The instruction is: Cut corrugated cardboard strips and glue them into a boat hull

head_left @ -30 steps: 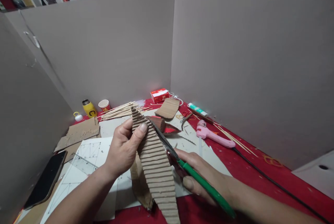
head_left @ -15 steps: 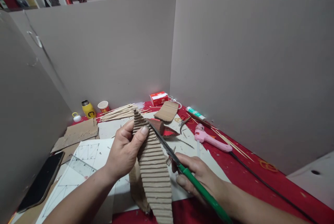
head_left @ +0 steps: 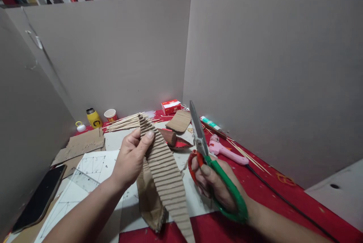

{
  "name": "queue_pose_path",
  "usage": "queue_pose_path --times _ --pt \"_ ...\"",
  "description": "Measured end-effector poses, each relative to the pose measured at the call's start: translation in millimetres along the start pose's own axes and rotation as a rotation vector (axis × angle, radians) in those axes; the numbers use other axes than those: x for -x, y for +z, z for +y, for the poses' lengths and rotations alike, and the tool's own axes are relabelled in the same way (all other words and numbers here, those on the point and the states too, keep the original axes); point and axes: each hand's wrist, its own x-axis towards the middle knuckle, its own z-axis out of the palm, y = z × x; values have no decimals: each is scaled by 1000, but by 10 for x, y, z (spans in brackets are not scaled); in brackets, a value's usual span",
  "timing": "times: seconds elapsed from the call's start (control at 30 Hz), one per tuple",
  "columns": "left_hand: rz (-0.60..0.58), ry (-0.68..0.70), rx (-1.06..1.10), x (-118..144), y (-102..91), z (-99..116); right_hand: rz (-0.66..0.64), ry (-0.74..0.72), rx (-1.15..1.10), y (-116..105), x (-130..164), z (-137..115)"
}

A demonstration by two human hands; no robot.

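The left hand point(head_left: 131, 158) is still pinching the long corrugated cardboard strip point(head_left: 166, 175) near its pointed top, thumb on the ribbed face, holding it slanted above the white sheets on the counter point(head_left: 255, 182). To its right, the right hand point(head_left: 211, 184) is gripping the green-handled scissors point(head_left: 211, 160), which have pulled away from the strip's edge where they were cutting half a second ago. Their blades are now pointing up and closed, clear of the cardboard, with the pink glue gun point(head_left: 225, 148) lying just beyond.
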Motion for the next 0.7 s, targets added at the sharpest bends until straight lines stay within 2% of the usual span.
queue_pose_path --times 0.1,0.27,0.33,0.47,0.53,0.63,0.7 --pt "27 65 -146 -4 10 -27 -26 74 -111 16 11 37" --pt "37 82 -274 42 131 -76 -109 109 -88 80 27 -111" --pt "17 18 -235 73 187 -110 -105 113 -39 100 31 -194" --pt "-110 -271 -67 138 261 -185 -64 91 84 96 31 -301" --pt "-122 -336 -33 143 253 -193 -50 23 117 65 26 -310" --pt "-37 -270 -36 91 161 -126 -53 -84 157 11 14 -291" --pt "36 -175 -52 36 63 -34 -77 -86 152 -9 4 -273"
